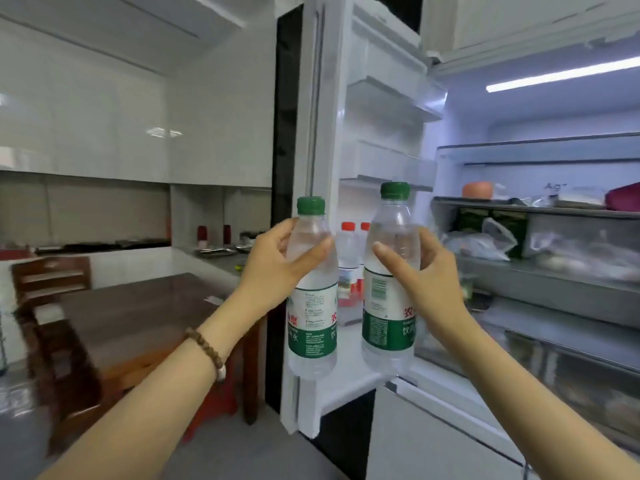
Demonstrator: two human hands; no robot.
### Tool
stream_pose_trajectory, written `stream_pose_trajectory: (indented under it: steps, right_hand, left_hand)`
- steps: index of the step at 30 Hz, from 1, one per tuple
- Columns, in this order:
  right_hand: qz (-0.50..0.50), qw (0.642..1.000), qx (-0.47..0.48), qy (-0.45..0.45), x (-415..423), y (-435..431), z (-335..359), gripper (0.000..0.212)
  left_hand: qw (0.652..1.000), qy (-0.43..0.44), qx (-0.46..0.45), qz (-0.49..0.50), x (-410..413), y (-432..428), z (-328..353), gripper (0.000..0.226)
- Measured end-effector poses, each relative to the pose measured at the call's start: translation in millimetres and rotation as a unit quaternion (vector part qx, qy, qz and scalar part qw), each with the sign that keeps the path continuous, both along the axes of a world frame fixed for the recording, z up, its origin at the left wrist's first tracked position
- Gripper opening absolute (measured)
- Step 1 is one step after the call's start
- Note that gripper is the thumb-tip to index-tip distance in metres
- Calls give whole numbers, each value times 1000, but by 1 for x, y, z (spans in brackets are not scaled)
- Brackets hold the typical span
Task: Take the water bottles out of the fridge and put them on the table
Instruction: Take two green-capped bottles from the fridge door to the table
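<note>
Two green-capped bottles are out of the fridge door (349, 133), upright in mid-air; left hand (277, 261) clasps the left bottle (313, 299), right hand (426, 271) the right bottle (389, 289); red-capped bottles (348, 251) remain in the door; nothing placed on the table (138, 313) yet.

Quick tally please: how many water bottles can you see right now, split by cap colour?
Green-capped clear plastic water bottles: 2, one in the left hand at, one in the right hand at.
Red-capped clear plastic bottles: 2, in the open fridge door's rack, at and.
Total: 4 bottles.
</note>
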State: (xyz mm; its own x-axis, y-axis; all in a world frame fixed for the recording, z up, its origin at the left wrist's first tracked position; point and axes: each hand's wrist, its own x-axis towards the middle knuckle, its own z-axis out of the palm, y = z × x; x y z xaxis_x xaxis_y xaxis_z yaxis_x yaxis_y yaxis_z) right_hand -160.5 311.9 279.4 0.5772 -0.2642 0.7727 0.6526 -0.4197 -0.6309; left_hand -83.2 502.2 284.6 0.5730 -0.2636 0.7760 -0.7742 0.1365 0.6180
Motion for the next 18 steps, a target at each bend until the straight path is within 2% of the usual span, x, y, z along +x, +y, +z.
stream_pose_trajectory:
  steps: [3,6,10,13,18]
  right_hand:
    - [45,999,25,5,59,82,-12,51]
    - [90,995,30,14,113,152,-23,42]
    - [152,987,33,34,188,228,-38,30]
    - [188,980,30,53,245,275,-50,34]
    - [239,966,40,88,347,336,-76,55]
  left_hand:
    - [998,11,17,63,39,89,-7,14]
    - [992,18,33,123,73,164,-14,15]
    - [981,38,41,184,124,245,-31,28]
    - [970,54,36,233,164,290,-47,44]
    - [956,69,38,283,243,342,-75,20]
